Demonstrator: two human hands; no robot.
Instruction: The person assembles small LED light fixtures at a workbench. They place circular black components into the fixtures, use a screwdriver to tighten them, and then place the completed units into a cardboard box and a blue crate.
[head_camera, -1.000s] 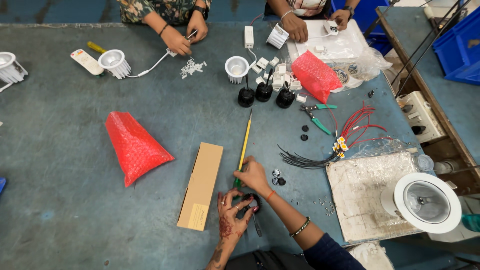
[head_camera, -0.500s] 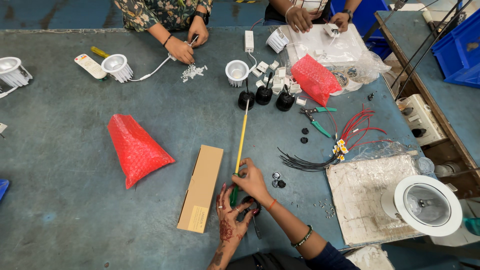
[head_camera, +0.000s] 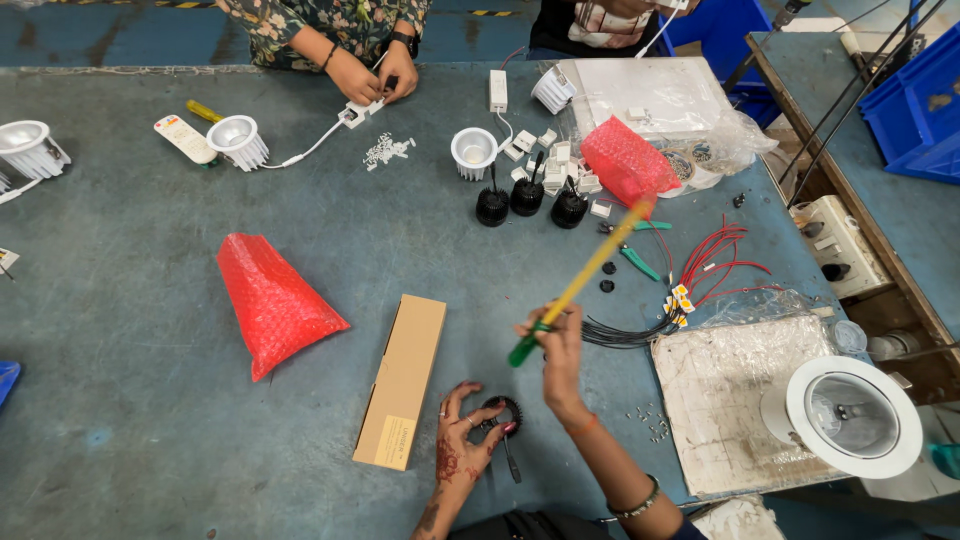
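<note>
Two hands: both mine are working low at the near edge of the blue-grey table.
Right hand: my right hand is gripping a long yellow screwdriver with a green handle, fingers curled shut around the green end, the shaft slanting up and away over the table.
Left hand: my left hand, patterned with dark red henna, is resting spread on the tabletop, fingertips pinching a small black ribbed ring against the surface.
Just beside: a plain cardboard box, long and flat, is lying just left of my left hand.
Further left: a red bubble-wrap pouch, crinkled and wedge-shaped, is lying well apart from the box.
To the right: a bundle of black wires is fanning out near my right hand, running into red wires beyond; a worn white sheet is sitting under a round white downlight housing.
In the shaft's line: green-handled pliers and three black finned heat sinks are lying past the screwdriver tip, next to a second red pouch.
Far side: another person's hands are holding a small white connector; white finned lamp bodies are standing nearby.
</note>
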